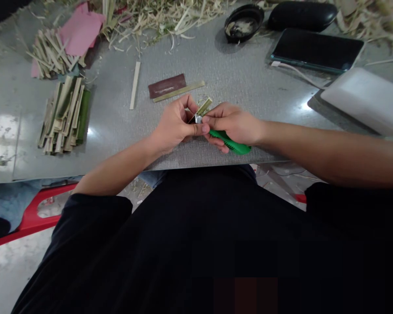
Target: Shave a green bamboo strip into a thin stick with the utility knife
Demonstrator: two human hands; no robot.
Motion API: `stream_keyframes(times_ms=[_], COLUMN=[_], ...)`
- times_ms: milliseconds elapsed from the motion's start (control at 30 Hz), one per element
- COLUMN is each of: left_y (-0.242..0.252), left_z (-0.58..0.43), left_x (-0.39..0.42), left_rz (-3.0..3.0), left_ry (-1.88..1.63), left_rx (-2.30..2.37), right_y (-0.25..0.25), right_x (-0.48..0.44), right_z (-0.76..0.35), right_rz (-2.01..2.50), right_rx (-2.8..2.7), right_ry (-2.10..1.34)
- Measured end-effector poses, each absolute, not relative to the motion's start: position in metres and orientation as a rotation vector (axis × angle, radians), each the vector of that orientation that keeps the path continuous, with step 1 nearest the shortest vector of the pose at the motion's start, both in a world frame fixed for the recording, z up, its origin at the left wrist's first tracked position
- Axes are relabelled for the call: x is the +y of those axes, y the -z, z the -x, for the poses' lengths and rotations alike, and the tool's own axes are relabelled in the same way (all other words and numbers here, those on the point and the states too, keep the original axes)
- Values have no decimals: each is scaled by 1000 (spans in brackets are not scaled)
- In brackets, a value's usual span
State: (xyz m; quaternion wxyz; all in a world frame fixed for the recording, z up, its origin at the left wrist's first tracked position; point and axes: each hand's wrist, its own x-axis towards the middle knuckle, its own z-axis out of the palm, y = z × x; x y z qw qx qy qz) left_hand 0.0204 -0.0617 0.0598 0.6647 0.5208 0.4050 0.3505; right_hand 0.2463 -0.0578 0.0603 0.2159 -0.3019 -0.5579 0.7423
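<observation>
2 hands closed: left hand [175, 124] pinches bamboo strip [203, 106], right hand [234, 124] grips green knife [232, 144].

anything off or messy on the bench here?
Mostly the loose shavings strewn along the far edge, around the black dish. The cut strips are stacked roughly, ends uneven. Left hand and right hand with the green knife look normal.

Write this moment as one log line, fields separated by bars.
left hand: holds bamboo strip | right hand: holds green knife, blade at strip | table: strip bundle, phone
</observation>
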Motion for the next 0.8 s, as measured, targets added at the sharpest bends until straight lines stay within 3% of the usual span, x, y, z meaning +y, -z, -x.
stream_keyframes(times_ms=[233,800], left_y=[-63,-54], left_z=[-20,-23], left_x=[-63,-58], left_rz=[-1178,-1139], left_ry=[-759,-844], left_rx=[919,948], right_y=[-70,-68], right_x=[-53,-70], right_z=[-255,-241], right_rz=[899,920], right_rx=[-1557,-1526], right_ry=[-2180,-1934])
